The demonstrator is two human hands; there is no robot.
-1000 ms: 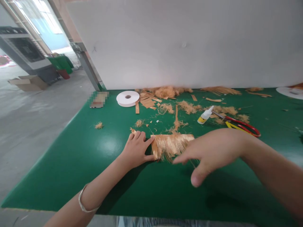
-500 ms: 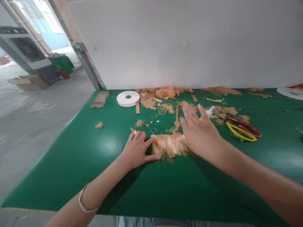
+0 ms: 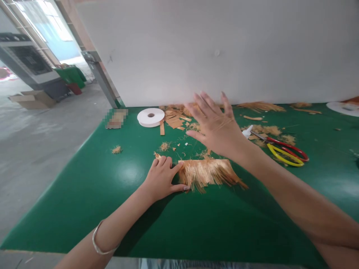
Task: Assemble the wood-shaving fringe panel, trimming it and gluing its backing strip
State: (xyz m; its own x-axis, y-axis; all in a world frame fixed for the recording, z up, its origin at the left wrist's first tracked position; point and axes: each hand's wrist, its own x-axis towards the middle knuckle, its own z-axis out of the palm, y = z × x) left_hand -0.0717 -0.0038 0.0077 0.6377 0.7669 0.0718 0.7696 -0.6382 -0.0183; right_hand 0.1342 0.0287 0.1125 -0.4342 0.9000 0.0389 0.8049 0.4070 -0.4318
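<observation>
My left hand lies on the green table, fingers pressed down at the left end of a fringed strip of golden straw-like fibre. Thumb and forefinger frame that end of the strip. My right hand hovers above the table, fingers spread and empty, over the loose fibre tufts and brown paper strips farther back. It is nearest to a small white glue bottle just to its right.
Red and yellow scissors lie right of the glue bottle. A white tape roll sits at the back left beside a blurred flat object. A white wall stands behind the table. The table's left edge drops to a concrete floor.
My right hand has lifted off the right end of the fringe and moved away from me and leftward, fingers spreading. The left hand stays put on the fringe.
</observation>
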